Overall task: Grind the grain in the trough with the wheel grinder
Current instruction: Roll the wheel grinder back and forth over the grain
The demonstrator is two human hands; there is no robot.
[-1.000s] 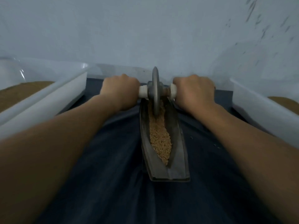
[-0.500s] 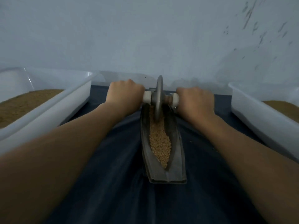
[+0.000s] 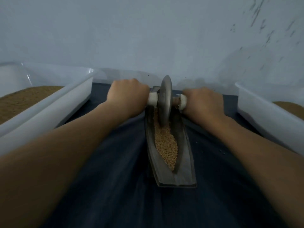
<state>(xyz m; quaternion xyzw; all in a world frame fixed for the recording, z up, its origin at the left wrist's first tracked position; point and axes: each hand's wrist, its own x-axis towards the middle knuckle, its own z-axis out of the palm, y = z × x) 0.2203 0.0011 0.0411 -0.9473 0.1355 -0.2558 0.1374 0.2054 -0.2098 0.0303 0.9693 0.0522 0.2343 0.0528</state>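
Head view: two bare forearms reach forward over a dark cloth toward a pale wall.
Left hand [image 3: 127, 96]: the fingers are clenched round the left handle of the wheel grinder [image 3: 165, 101], just beside its white collar.
Right hand [image 3: 204, 102]: the fingers are clenched in the same way round the right handle.
Wheel grinder: a grey metal disc, upright on its edge. It stands in the groove at the far end of the trough [image 3: 185, 162], with its lower rim in the grain [image 3: 166, 145].
Trough: long, narrow and dark, shaped like a boat. It lies lengthwise between the arms.
Grain: tan kernels fill the groove from the wheel almost to the near tip. They seem mostly whole, but the picture is too soft to be sure.
Step in hand: I judge this to be a rolling stroke, with the wheel at the far end of its run and much grinding left.
Next move: it calls for a pull back toward the body, equal downward pressure on both handles, and the disc kept upright so that no grain spills over the sides.
Surface: a dark blue cloth [image 3: 115, 162] carries the trough; what lies under it is hidden.
Sides: a white left tub [image 3: 49, 102] and a white right tub [image 3: 263, 109] each hold fine brown material.
Room: a plain bluish wall [image 3: 131, 30] with dark marks at the upper right, in dim light.
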